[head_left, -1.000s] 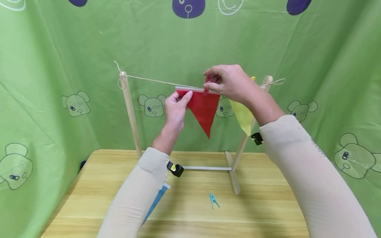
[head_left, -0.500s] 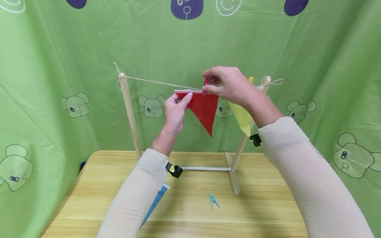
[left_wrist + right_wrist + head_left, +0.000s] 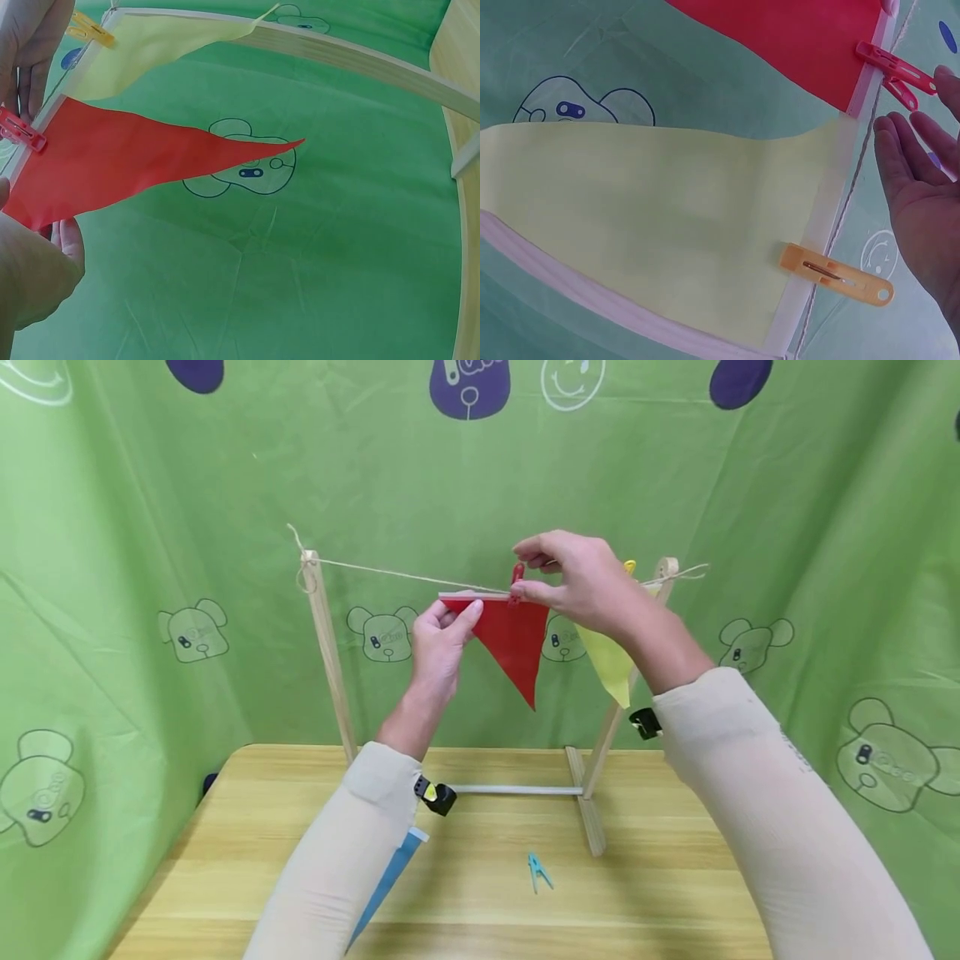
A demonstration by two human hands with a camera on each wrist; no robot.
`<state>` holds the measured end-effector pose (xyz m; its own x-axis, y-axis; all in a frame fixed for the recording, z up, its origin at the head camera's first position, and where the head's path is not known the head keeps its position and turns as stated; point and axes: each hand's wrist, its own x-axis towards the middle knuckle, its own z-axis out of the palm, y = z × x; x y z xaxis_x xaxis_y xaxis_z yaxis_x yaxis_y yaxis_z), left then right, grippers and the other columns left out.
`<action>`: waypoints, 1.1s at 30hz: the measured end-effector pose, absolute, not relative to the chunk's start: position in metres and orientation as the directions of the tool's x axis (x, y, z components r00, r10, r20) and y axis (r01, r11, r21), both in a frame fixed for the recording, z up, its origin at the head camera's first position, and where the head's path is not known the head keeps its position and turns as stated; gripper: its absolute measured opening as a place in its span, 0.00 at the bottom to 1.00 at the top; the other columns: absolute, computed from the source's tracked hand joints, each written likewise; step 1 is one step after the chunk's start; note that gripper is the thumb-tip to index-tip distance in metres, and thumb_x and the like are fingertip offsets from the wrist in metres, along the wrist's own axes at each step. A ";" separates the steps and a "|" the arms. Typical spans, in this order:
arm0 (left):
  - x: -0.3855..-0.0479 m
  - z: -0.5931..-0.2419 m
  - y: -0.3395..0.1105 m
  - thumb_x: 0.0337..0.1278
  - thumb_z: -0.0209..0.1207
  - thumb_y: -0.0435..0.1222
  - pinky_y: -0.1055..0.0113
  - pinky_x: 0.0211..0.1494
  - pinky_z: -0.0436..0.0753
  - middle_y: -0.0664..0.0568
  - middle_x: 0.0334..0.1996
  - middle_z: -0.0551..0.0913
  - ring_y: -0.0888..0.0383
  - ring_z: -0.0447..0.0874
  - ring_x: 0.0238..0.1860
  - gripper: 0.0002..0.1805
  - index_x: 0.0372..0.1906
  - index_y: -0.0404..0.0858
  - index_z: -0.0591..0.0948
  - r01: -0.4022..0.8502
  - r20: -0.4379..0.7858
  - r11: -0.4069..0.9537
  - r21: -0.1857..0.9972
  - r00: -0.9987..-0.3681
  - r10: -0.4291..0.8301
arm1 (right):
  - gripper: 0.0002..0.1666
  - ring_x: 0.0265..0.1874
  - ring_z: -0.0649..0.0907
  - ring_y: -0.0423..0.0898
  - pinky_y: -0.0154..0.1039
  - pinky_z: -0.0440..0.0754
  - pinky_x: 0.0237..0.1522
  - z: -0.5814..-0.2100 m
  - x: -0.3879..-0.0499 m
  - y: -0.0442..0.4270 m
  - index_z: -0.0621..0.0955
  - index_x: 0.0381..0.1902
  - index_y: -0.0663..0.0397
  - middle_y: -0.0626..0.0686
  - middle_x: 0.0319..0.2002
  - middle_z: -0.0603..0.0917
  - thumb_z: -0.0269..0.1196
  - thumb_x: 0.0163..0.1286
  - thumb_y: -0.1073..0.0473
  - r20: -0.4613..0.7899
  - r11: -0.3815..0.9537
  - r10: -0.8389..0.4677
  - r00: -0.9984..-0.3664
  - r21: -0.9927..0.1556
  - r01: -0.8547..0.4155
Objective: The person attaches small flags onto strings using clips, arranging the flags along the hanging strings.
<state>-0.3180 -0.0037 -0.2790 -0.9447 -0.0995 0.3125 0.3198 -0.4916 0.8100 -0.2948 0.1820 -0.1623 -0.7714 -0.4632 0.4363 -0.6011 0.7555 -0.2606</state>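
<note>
The left hand's grip pinched the red pennant; the right hand spread loosely at the red clothespin — only the head view showed the blue clothespin.

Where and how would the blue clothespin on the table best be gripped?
Likely by its two spread legs, pinched from above and the near side: the blue clothespin lies on the table, legs fanned towards the head view's bottom edge, narrow joined end pointing away.
</note>
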 end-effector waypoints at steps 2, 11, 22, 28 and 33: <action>-0.317 -0.280 -0.005 0.65 0.66 0.29 0.63 0.53 0.88 0.50 0.38 0.87 0.58 0.88 0.40 0.14 0.53 0.29 0.83 0.327 0.319 -0.483 0.812 -0.942 -0.101 | 0.28 0.59 0.82 0.54 0.50 0.80 0.66 -0.163 -0.294 0.184 0.79 0.64 0.60 0.58 0.60 0.83 0.71 0.70 0.57 0.454 0.750 -0.459 -0.764 -0.263 -0.607; -0.314 -0.283 -0.011 0.65 0.66 0.29 0.66 0.51 0.88 0.49 0.40 0.88 0.58 0.88 0.40 0.17 0.57 0.29 0.82 0.338 0.337 -0.473 0.814 -0.937 -0.091 | 0.29 0.60 0.82 0.55 0.50 0.79 0.67 -0.166 -0.287 0.190 0.78 0.66 0.59 0.59 0.61 0.82 0.71 0.70 0.57 0.503 0.724 -0.442 -0.743 -0.289 -0.627; -0.308 -0.288 -0.018 0.64 0.67 0.29 0.58 0.62 0.85 0.50 0.42 0.86 0.58 0.86 0.44 0.22 0.61 0.29 0.80 0.337 0.351 -0.439 0.833 -0.935 -0.052 | 0.37 0.68 0.78 0.53 0.49 0.77 0.70 -0.180 -0.279 0.198 0.73 0.72 0.55 0.55 0.69 0.77 0.72 0.68 0.58 0.599 0.681 -0.411 -0.688 -0.300 -0.668; -0.302 -0.294 -0.023 0.63 0.67 0.29 0.56 0.69 0.80 0.44 0.59 0.82 0.55 0.81 0.60 0.30 0.70 0.31 0.74 0.354 0.377 -0.418 0.837 -0.926 -0.029 | 0.41 0.70 0.75 0.52 0.50 0.76 0.71 -0.194 -0.271 0.201 0.70 0.74 0.56 0.54 0.73 0.73 0.73 0.66 0.62 0.664 0.622 -0.415 -0.622 -0.292 -0.727; -0.294 -0.303 -0.029 0.63 0.67 0.31 0.64 0.70 0.78 0.43 0.69 0.77 0.51 0.77 0.69 0.34 0.73 0.35 0.71 0.349 0.385 -0.405 0.845 -0.923 0.008 | 0.43 0.71 0.74 0.51 0.51 0.77 0.70 -0.212 -0.260 0.203 0.70 0.74 0.59 0.52 0.76 0.69 0.74 0.64 0.65 0.713 0.585 -0.396 -0.579 -0.290 -0.757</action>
<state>-0.2944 -0.0286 -0.3034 -0.9228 0.0075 0.3853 0.3494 -0.4053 0.8448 -0.2600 0.2031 -0.2120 -0.5787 -0.3955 0.7132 -0.7574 0.5848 -0.2903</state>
